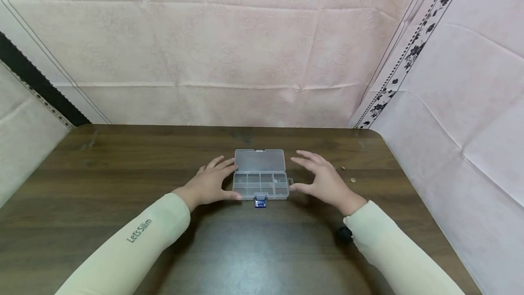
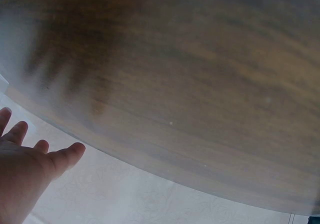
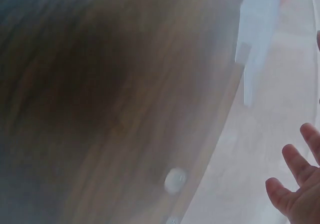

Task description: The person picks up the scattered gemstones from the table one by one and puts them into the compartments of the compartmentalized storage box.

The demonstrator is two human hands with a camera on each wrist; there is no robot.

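Observation:
A clear plastic compartment box (image 1: 260,185) lies on the table with its lid (image 1: 259,160) folded back, away from the person. A small blue piece (image 1: 260,202) sits at the middle of its front edge. My left hand (image 1: 210,183) is at the box's left side, thumb by the front corner and fingertips right at the lid's edge. On the other side my right hand (image 1: 317,179) has its fingers spread, the thumb close to a clear tab (image 1: 290,181) on the box's right end. A tiny pale object (image 1: 276,180) shows in a right-hand compartment.
Small round pieces (image 1: 353,180) lie on the wooden table (image 1: 262,249), to the right of the right hand. One shows as a pale disc (image 3: 175,181) in the right wrist view. Pale cloth (image 1: 229,49) hangs behind the table and along both sides.

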